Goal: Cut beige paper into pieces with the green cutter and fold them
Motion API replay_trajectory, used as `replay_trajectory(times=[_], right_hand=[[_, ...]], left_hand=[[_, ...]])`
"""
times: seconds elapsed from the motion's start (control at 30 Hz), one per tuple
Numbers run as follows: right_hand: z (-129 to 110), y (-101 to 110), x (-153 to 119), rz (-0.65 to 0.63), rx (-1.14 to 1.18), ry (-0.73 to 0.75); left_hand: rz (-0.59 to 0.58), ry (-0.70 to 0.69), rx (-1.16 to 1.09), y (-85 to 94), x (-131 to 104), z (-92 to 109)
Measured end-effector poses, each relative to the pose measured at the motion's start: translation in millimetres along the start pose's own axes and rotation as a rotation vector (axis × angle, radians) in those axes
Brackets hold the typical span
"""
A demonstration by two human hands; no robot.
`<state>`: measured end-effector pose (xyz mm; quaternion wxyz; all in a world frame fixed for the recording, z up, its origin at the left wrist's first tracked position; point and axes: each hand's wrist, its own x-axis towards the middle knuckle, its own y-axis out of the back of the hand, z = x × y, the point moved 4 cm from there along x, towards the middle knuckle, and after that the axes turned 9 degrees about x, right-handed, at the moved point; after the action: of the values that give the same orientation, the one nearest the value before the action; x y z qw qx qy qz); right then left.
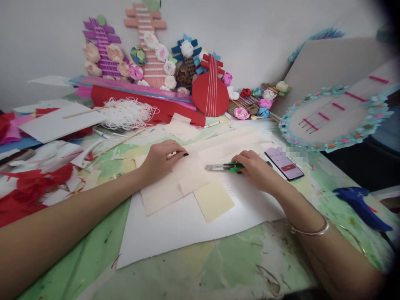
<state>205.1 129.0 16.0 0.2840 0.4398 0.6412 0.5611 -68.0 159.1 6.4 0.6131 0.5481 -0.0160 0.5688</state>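
My right hand (254, 168) is closed round a green and black utility knife (229, 167), its metal blade end pointing left over thin cream paper. My left hand (162, 160) rests on the cream paper (193, 166), fingers bent and pressed together; whether a paper edge is pinched between them cannot be made out. Under the cream sheets lies a large white board (175, 233). A small pale yellow square (215, 201) sits on the board, just below the cream paper and between my hands.
A phone (284, 163) lies right of my right hand, with a blue glue gun (362, 206) farther right. White string (128, 112), red scraps (34, 187) and a white panel (62, 122) cover the left. Decorated instrument shapes, one red (211, 93), stand along the wall.
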Motion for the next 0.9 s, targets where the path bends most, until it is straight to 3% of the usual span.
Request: replay_trajectory(times=[0.37, 0.6, 0.9], right_hand=[[-26.8, -7.7, -7.9, 0.032, 0.067, 0.201], [-28.9, -9.0, -9.3, 0.003, 0.040, 0.247], [-27.3, -13.1, -3.7, 0.099, -0.015, 0.300]], left_hand=[[-0.049, 0.131, 0.087, 2.4, 1.9, 1.5], [-0.078, 0.123, 0.139, -0.3, 1.8, 0.3], [-0.089, 0.166, 0.174, -1.0, 2.2, -2.2]])
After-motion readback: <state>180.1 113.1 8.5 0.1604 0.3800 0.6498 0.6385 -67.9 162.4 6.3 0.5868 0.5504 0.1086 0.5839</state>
